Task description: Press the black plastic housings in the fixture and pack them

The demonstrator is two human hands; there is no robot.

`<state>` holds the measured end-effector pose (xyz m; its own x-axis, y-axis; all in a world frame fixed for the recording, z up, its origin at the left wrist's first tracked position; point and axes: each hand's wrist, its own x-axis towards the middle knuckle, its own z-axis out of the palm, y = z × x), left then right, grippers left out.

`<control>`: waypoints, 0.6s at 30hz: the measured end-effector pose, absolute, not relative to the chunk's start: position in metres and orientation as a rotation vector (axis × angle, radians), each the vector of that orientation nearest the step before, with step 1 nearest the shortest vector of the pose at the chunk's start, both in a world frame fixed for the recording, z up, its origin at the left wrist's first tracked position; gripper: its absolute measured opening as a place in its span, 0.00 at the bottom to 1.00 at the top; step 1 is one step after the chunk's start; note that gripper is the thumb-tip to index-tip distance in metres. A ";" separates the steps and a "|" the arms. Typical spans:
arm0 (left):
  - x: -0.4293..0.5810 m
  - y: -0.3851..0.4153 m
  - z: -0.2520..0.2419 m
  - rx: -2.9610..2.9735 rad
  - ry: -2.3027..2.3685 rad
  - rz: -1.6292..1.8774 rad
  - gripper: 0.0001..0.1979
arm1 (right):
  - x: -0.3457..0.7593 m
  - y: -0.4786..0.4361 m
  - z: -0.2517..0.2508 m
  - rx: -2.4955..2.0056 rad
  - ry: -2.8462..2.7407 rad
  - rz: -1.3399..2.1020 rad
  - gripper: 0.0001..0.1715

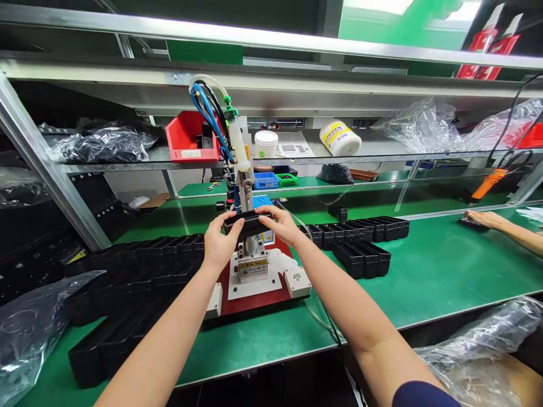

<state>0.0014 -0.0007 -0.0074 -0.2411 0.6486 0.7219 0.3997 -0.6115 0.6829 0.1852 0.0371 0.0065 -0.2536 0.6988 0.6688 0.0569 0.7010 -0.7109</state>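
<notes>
- I held the black box (250,226) level in front of the machine (253,269), above its red base (241,305); I could not tell whether the two touched.
- My left hand (220,240) pinched the box's left end between thumb and fingers, the thumb on the near side.
- My right hand (283,227) pinched the other end the same way.
- On the green surface (436,271), many black boxes (114,333) stood packed to my left, with smaller rows (365,257) to my right.
- Behind the machine, a shelf (148,164) carried a red bin (178,138), an upright white tub (266,146) and a tipped-over tub (339,137).
- At far right, I saw another person's hand (487,219) on a dark piece (470,225).
</notes>
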 end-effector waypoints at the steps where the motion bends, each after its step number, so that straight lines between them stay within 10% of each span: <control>1: 0.003 0.002 -0.010 1.798 1.278 1.967 0.19 | 0.184 0.041 0.003 -0.607 -1.740 0.701 0.19; 18: 0.015 0.008 -0.024 1.799 1.342 2.113 0.16 | 0.149 0.053 -0.016 -0.756 -1.408 0.611 0.19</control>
